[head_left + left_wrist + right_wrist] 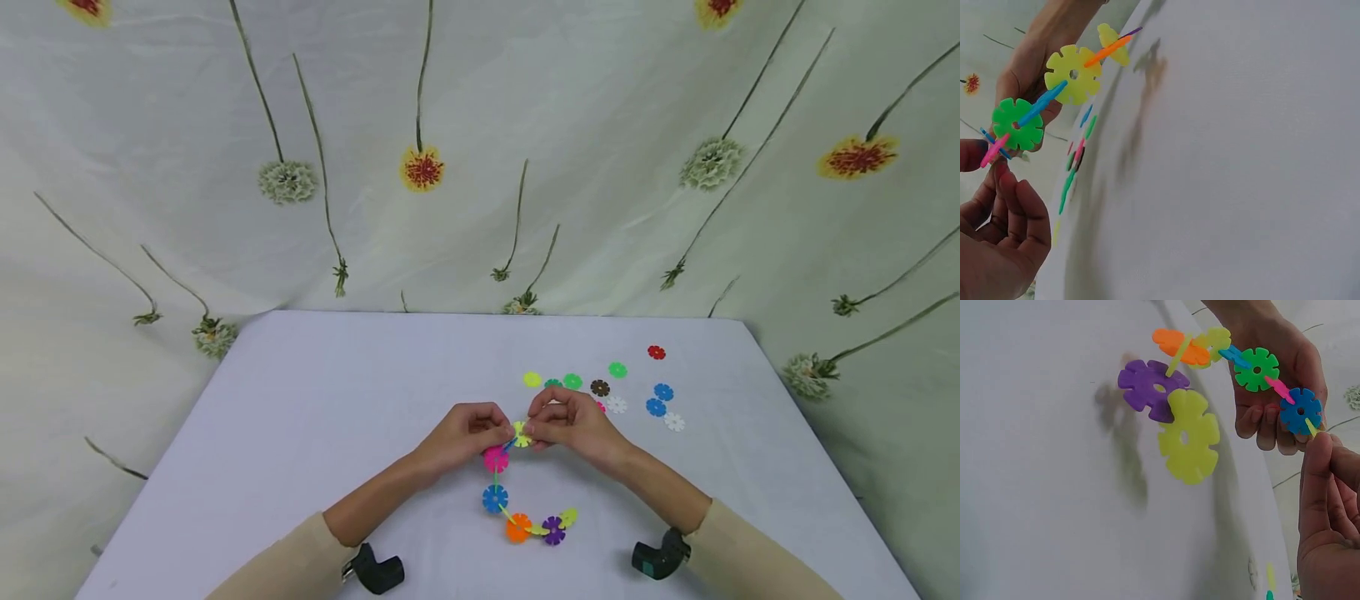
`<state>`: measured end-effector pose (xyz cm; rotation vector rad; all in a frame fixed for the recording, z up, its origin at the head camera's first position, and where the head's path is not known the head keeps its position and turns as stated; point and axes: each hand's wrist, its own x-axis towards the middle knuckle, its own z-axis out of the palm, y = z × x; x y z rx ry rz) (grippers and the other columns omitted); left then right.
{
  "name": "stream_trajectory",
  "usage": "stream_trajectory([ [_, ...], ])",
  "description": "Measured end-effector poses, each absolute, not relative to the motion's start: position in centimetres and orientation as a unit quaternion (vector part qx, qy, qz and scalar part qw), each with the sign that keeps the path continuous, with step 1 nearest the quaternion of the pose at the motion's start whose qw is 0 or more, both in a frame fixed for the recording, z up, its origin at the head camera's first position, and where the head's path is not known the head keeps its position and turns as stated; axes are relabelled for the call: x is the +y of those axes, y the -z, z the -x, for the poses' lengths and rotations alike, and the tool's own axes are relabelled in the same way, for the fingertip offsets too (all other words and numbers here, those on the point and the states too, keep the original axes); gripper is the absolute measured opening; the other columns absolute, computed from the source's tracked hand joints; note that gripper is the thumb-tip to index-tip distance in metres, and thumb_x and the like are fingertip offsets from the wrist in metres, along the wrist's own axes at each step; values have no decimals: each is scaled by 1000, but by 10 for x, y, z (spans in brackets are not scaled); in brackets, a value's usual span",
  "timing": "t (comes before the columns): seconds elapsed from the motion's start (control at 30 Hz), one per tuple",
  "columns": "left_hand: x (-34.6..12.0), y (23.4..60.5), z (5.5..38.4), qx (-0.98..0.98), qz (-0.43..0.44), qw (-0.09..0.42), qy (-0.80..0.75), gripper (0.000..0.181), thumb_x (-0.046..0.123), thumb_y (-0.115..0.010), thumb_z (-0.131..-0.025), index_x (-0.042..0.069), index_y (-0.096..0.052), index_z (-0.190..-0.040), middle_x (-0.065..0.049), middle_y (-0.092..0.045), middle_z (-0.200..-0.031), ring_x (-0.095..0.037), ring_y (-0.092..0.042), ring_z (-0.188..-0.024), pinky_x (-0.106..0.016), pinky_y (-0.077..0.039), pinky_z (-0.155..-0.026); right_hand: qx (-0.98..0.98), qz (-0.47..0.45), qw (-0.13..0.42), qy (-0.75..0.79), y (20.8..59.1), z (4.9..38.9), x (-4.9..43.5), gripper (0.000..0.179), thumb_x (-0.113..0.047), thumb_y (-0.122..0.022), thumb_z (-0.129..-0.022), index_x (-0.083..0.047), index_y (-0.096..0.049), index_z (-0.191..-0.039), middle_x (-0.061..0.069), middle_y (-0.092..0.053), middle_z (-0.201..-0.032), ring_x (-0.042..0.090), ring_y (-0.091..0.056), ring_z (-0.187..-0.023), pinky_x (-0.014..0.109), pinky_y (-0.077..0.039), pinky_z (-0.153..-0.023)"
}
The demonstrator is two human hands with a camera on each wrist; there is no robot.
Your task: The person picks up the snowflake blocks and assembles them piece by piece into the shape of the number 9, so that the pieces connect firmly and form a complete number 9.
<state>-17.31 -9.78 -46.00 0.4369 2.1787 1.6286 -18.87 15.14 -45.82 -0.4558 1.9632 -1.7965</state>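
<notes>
Beige sleeves nearest; 2 hands pinch colourful slotted-disc chain.

We find the left hand pinching a dark blue flower disc, linked into a slanting chain of pink, green, light blue, yellow, orange and purple ones. Behind it we see the right hand; loose discs lie on the white tabletop, crossed by soft shadows.

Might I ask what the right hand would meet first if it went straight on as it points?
Beyond the yellow disc the right hand pinches, probably the left hand, though depth is unclear.
</notes>
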Motion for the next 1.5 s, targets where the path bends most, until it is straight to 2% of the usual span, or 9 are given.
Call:
stream_trajectory([
  [0.33,-98,462,173,776,-176,200,-572,25,25,-70,-103,0,-73,-103,2,-68,-84,-8,-60,-75,-19,-52,-73,711,177,235,639,462,187,152,32,-13,-76,-100,3,-59,-122,5,-79,-100,23,-79,-91,32,-66,-87],
  [0.43,-100,463,173,782,-155,200,-569,24,25,-70,-103,1,-74,-102,2,-70,-83,-8,-61,-74,-19,-54,-72,726,184,215,627,462,190,157,33,-13,-76,-101,5,-61,-123,11,-76,-104,29,-79,-94,32,-66,-88],
  [0.53,-105,465,173,787,-134,197,-569,23,25,-71,-103,2,-75,-102,2,-71,-82,-8,-61,-74,-20,-54,-72,768,189,166,590,462,196,165,32,-13,-76,-100,5,-64,-123,16,-75,-108,34,-76,-96,27,-65,-84],
  [0.7,-113,465,171,787,-125,195,-572,24,24,-70,-102,0,-75,-104,1,-69,-84,-11,-60,-78,-20,-54,-72,857,190,87,471,468,207,179,25,-17,-79,-97,-5,-73,-118,8,-74,-102,21,-68,-91,21,-57,-78],
  [0.9,-119,468,171,785,-118,192,-578,24,23,-70,-102,-1,-75,-104,3,-68,-83,-9,-60,-76,-19,-53,-72,907,225,45,353,476,217,177,23,-22,-81,-96,-10,-76,-115,0,-65,-94,12,-57,-81,23,-50,-74],
  [1.03,-118,468,169,781,-113,194,-582,26,24,-70,-101,-1,-75,-105,3,-68,-82,-9,-60,-76,-19,-54,-72,928,223,34,296,476,219,168,21,-26,-82,-95,-14,-74,-111,-1,-64,-97,10,-55,-85,27,-51,-79],
  [1.3,-118,468,168,778,-113,193,-587,26,23,-71,-102,-2,-75,-106,1,-69,-84,-11,-60,-78,-18,-54,-72,937,230,25,261,474,218,159,20,-20,-82,-95,-13,-69,-109,0,-65,-101,13,-58,-96,35,-56,-89],
  [1.5,-120,469,168,779,-111,195,-585,26,24,-71,-101,-1,-75,-105,2,-67,-81,-12,-59,-77,-19,-53,-72,923,241,36,296,477,215,158,17,-15,-76,-98,-15,-62,-107,-4,-62,-89,11,-55,-84,26,-51,-76],
])
